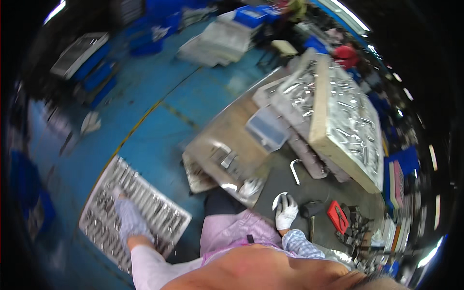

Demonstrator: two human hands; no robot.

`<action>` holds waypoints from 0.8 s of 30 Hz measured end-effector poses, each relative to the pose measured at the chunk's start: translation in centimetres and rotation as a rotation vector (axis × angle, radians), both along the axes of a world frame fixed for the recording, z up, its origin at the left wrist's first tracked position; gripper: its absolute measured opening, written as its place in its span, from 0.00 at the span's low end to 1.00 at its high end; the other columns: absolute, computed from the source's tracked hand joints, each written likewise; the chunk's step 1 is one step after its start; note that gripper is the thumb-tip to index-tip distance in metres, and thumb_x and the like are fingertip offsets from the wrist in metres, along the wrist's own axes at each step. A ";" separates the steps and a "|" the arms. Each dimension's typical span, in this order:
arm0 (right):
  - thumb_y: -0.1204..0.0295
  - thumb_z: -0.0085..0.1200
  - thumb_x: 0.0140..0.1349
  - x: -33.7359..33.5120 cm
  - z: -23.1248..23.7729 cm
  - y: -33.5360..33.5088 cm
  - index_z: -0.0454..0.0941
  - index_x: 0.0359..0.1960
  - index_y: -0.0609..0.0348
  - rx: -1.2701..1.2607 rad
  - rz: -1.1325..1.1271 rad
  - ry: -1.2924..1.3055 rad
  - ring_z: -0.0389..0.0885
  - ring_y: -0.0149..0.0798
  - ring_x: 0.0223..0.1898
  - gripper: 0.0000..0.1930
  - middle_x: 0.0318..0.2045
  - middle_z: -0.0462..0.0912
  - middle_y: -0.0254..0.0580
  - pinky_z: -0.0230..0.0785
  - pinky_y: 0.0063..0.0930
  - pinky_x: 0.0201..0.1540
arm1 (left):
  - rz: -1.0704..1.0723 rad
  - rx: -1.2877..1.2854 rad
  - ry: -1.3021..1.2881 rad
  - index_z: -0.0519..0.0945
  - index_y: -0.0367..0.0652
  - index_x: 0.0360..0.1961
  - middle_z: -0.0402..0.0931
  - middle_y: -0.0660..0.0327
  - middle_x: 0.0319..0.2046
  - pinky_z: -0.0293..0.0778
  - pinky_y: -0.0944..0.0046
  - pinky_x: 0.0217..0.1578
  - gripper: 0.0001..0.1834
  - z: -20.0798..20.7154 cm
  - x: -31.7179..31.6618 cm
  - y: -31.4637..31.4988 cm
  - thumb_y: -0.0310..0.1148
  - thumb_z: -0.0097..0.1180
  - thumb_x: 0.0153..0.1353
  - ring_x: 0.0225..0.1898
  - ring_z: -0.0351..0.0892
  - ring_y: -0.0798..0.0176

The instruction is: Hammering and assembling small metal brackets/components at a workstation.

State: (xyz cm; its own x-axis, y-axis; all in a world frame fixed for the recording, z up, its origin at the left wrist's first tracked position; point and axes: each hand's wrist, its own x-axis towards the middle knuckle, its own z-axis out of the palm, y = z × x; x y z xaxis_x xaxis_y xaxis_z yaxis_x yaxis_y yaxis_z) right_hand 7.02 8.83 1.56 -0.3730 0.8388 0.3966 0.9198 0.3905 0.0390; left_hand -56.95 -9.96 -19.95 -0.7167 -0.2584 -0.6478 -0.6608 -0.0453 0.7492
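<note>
My left hand reaches down over a pale tray on the left, filled with rows of small silvery metal parts. Motion smears its fingers, so their grip does not show. On the dark bench top, my right hand, in a white glove with greyish fingertips, is closed at the edge of a pale curved piece. Much of that piece is behind the fingers. Beyond it lies a bent, shiny metal handle.
Right of my right hand are a dark cylindrical object and a red tray holding pliers. Foam trays of metal parts lean at the bench's far side, near a clear plastic box. Blue bins stand across the floor.
</note>
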 end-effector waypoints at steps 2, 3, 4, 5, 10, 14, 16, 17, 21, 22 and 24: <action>0.71 0.56 0.55 -0.2 1.0 -0.1 0.76 0.53 0.51 -0.009 0.020 0.066 0.73 0.55 0.49 0.20 0.51 0.74 0.48 0.67 0.50 0.51 | -0.091 0.020 0.113 0.46 0.53 0.75 0.73 0.49 0.57 0.77 0.48 0.49 0.44 6.5 -2.2 4.9 0.37 0.56 0.62 0.52 0.78 0.49; 0.71 0.56 0.55 0.1 0.9 -0.1 0.76 0.52 0.50 0.022 0.038 0.081 0.74 0.54 0.48 0.20 0.50 0.74 0.47 0.67 0.50 0.50 | -0.160 -0.003 0.160 0.48 0.53 0.74 0.73 0.49 0.56 0.77 0.48 0.49 0.43 7.9 -2.7 6.9 0.37 0.56 0.62 0.51 0.78 0.49; 0.70 0.56 0.54 0.2 0.7 -0.3 0.76 0.52 0.50 0.021 0.045 0.095 0.74 0.54 0.49 0.20 0.51 0.74 0.48 0.67 0.50 0.51 | -0.218 -0.039 0.196 0.49 0.52 0.73 0.74 0.49 0.55 0.78 0.48 0.48 0.42 8.6 -2.9 7.5 0.37 0.56 0.62 0.50 0.78 0.49; 0.70 0.56 0.54 0.2 0.6 -0.4 0.76 0.52 0.51 0.023 0.045 0.103 0.74 0.54 0.49 0.21 0.51 0.74 0.48 0.67 0.50 0.51 | -0.276 -0.077 0.231 0.50 0.52 0.72 0.74 0.49 0.54 0.78 0.48 0.47 0.40 9.1 -3.0 8.0 0.37 0.56 0.62 0.49 0.78 0.49; 0.69 0.57 0.54 0.8 0.6 -0.7 0.77 0.52 0.51 0.018 0.030 0.120 0.74 0.54 0.49 0.21 0.51 0.74 0.48 0.67 0.50 0.51 | -0.528 -0.308 0.387 0.58 0.50 0.67 0.76 0.49 0.49 0.78 0.49 0.44 0.34 7.0 -2.6 4.2 0.38 0.57 0.62 0.45 0.79 0.49; 0.69 0.56 0.56 1.0 0.2 -0.5 0.76 0.54 0.49 -0.049 0.013 0.123 0.72 0.53 0.52 0.22 0.54 0.74 0.46 0.65 0.49 0.53 | -0.710 -0.529 0.518 0.63 0.49 0.63 0.78 0.49 0.45 0.78 0.49 0.41 0.29 5.8 -3.0 -0.2 0.39 0.57 0.62 0.42 0.80 0.49; 0.69 0.56 0.55 1.2 0.7 -0.6 0.75 0.55 0.49 -0.046 0.015 0.135 0.72 0.53 0.52 0.22 0.54 0.74 0.46 0.65 0.49 0.53 | -0.791 -0.632 0.592 0.66 0.48 0.61 0.78 0.49 0.43 0.78 0.50 0.39 0.27 5.0 -3.0 -2.1 0.39 0.58 0.61 0.41 0.81 0.48; 0.69 0.57 0.53 0.9 1.1 -0.4 0.77 0.51 0.50 0.024 0.027 0.143 0.74 0.54 0.49 0.20 0.49 0.75 0.48 0.68 0.49 0.49 | -0.830 -0.683 0.630 0.68 0.48 0.60 0.79 0.49 0.42 0.79 0.50 0.39 0.26 4.6 -3.0 -2.9 0.39 0.58 0.61 0.40 0.81 0.48; 0.70 0.58 0.54 0.6 1.7 -0.3 0.77 0.50 0.48 0.036 0.037 0.164 0.75 0.53 0.47 0.19 0.48 0.76 0.47 0.69 0.49 0.48 | -0.986 -0.929 0.754 0.73 0.46 0.56 0.80 0.49 0.38 0.79 0.50 0.36 0.22 3.6 -2.8 -6.9 0.39 0.58 0.61 0.37 0.82 0.48; 0.70 0.58 0.54 0.7 1.7 -0.4 0.77 0.50 0.48 0.039 0.034 0.177 0.75 0.53 0.47 0.19 0.48 0.76 0.47 0.69 0.49 0.48 | -1.021 -0.996 0.787 0.75 0.46 0.54 0.81 0.49 0.37 0.79 0.50 0.35 0.21 3.7 -2.9 -7.8 0.40 0.58 0.61 0.36 0.82 0.48; 0.70 0.58 0.54 1.4 1.6 -0.9 0.77 0.50 0.48 0.021 0.035 0.179 0.75 0.52 0.48 0.20 0.48 0.75 0.47 0.68 0.49 0.48 | -1.088 -1.137 0.851 0.78 0.45 0.52 0.81 0.49 0.35 0.79 0.51 0.34 0.20 4.4 -3.3 -9.7 0.40 0.58 0.61 0.34 0.83 0.48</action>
